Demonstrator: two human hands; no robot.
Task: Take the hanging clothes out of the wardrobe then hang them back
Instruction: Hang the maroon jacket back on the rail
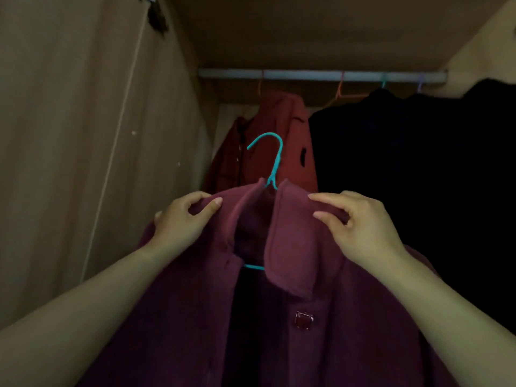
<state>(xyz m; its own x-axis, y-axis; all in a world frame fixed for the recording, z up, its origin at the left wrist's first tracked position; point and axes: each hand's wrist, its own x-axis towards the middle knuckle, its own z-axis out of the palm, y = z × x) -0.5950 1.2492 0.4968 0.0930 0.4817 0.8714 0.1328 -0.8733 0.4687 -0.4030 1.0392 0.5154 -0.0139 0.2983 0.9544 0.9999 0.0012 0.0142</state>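
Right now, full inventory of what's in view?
rail: 1, grey, across wardrobe top
red coat: 1, red, hanging left on rail
black garments: count unclear, black, hanging right
rail hangers: 4 hooks, orange, orange, teal, purple
side panel: 1, beige, left
maroon coat: 1, maroon, front centre, held up
teal hanger: 1, teal, inside maroon coat, hook off rail
left hand: 1, pinching coat, left of collar
right hand: 1, pinching coat, right of collar

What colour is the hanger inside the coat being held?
Teal; the hanger hook shows clearly above the coat collar in the head view.
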